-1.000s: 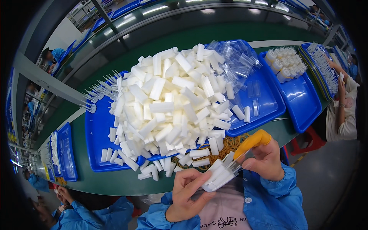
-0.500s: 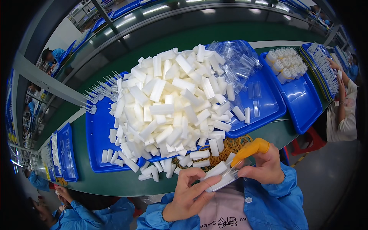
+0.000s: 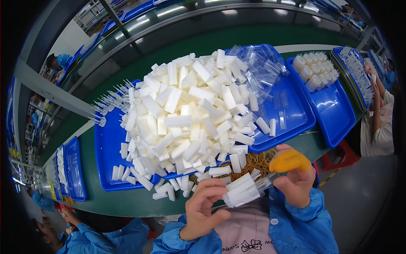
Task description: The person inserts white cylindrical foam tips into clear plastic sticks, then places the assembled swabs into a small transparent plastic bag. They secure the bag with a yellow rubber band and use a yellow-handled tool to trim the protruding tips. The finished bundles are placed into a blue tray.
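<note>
The white tubes [image 3: 186,122] looked like matt, smooth plastic, heaped on glossy blue plastic trays [image 3: 108,156] that caught the lamps. Near the far edge of the bench [image 3: 122,203], clear sleeves [image 3: 264,67] of thin film glinted and crinkled. The bench top itself was a dull green, smooth, faintly sheened. The bundle [image 3: 242,190] between the hands was the same matt white under clear film. Rubber bands [image 3: 256,161] lay tan and dull. The right hand [image 3: 296,182] wore an orange, rubbery finger cot [image 3: 289,160]; the sleeves' blue cloth [image 3: 304,226] looked soft, matt.
</note>
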`<state>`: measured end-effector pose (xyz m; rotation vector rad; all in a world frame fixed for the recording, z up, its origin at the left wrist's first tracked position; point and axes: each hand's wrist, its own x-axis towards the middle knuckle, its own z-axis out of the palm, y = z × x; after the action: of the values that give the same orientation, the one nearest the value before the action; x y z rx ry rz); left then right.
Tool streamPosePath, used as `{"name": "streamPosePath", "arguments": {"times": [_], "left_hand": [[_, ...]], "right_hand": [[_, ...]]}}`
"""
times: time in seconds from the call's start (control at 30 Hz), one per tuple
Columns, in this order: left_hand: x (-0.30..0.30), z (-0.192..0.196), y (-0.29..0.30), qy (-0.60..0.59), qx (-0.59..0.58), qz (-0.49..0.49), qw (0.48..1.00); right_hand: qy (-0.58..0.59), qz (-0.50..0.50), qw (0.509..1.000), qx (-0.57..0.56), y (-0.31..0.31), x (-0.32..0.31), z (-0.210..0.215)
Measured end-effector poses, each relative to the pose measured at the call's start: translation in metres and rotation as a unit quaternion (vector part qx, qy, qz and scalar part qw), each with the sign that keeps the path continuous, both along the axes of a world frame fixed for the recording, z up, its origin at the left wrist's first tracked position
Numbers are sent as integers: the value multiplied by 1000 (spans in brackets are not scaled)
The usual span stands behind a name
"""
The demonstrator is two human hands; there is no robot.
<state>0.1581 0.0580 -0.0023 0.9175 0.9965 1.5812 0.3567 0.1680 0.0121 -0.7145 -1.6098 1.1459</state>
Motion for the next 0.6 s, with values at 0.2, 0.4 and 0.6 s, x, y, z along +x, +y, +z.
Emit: {"name": "streamPosePath", "arguments": {"times": [0.2, 0.4, 0.6], "left_hand": [[-3, 3, -5, -49, -25, -15, 998], [3, 2, -19, 39, 40, -28, 998], [4, -1, -12, -53, -4, 8, 999]], "right_hand": [[-13, 0, 999, 43, -19, -5, 1], [-21, 18, 996, 80, -36, -9, 10], [-57, 89, 990, 93, -6, -1, 17]]}}
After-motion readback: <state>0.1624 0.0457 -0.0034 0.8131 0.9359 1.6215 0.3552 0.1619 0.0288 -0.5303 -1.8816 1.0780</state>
